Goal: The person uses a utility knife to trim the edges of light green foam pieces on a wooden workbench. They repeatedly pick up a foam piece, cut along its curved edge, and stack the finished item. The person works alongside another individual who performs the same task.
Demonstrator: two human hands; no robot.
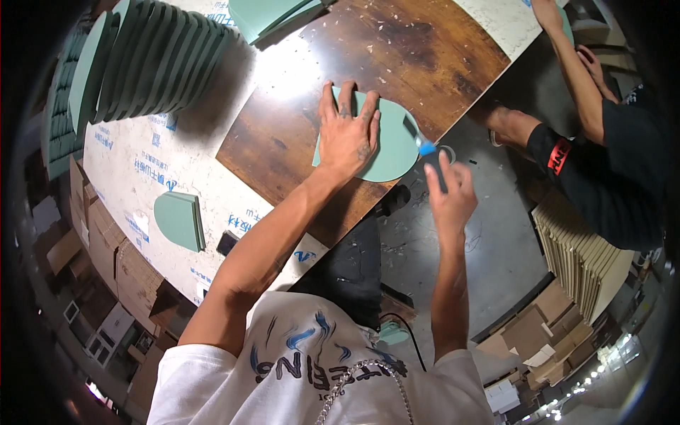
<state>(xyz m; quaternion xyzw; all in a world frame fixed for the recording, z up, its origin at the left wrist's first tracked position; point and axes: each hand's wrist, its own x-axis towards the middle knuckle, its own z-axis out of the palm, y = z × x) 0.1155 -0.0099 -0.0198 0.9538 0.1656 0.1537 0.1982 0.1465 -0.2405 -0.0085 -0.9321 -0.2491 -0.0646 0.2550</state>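
A pale green, round-ended flat panel [395, 145] lies on the brown wood-grain board, its rounded end toward the board's right edge. My left hand [345, 145] rests on it palm down, fingers spread over its far and left part. Off the board's right edge, my right hand [453, 202] is closed around a slim hand tool [426, 149] with a dark handle and a blue collar. The tool's head is at the panel's rounded edge; blur hides its exact shape and whether it touches.
Tall stacks of similar green panels [152, 64] stand at the far left. A small pile of green panels [177, 221] lies near a dark box-shaped object [227, 243]. Shavings dot the wood-grain board [404, 46]. Another person [602, 156] works at right, beside stacked panels [584, 251].
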